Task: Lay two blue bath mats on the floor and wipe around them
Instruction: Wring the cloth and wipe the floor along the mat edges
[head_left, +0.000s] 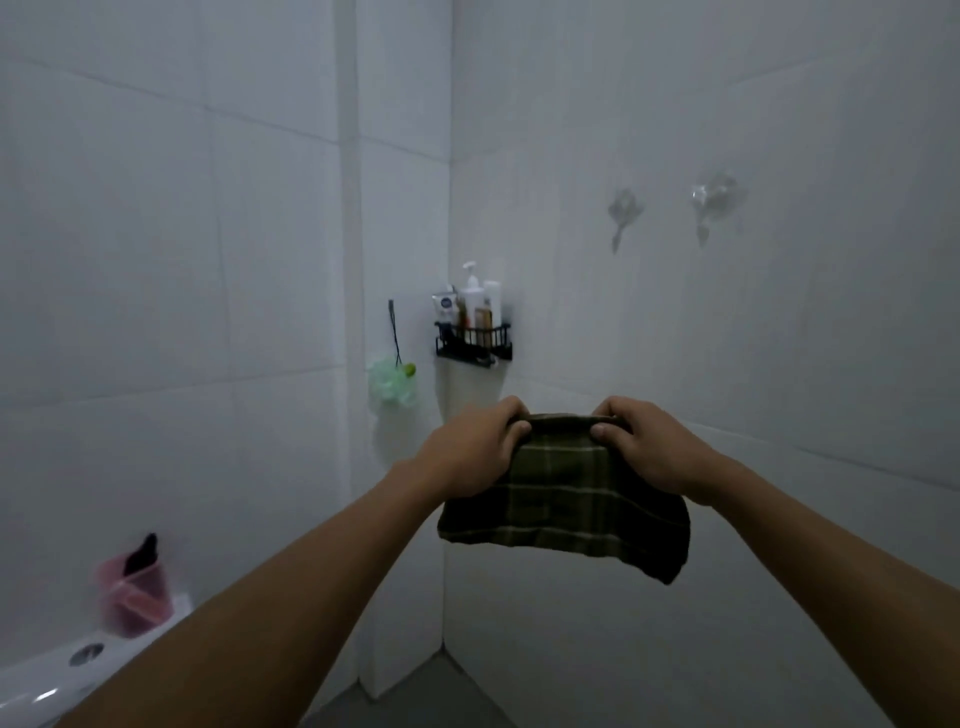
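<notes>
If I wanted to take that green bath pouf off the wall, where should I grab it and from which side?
Probably by the dark cord above the green bath pouf, coming straight from the front. The pouf hangs from that cord on a small wall hook, so lifting the loop up and off frees it. The mesh ball itself is soft and would just squash. Both hands are now busy with the plaid cloth.

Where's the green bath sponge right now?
In the head view, the green bath sponge hangs by a black cord on the tiled wall, left of the black shower caddy and above the left hand.
</notes>
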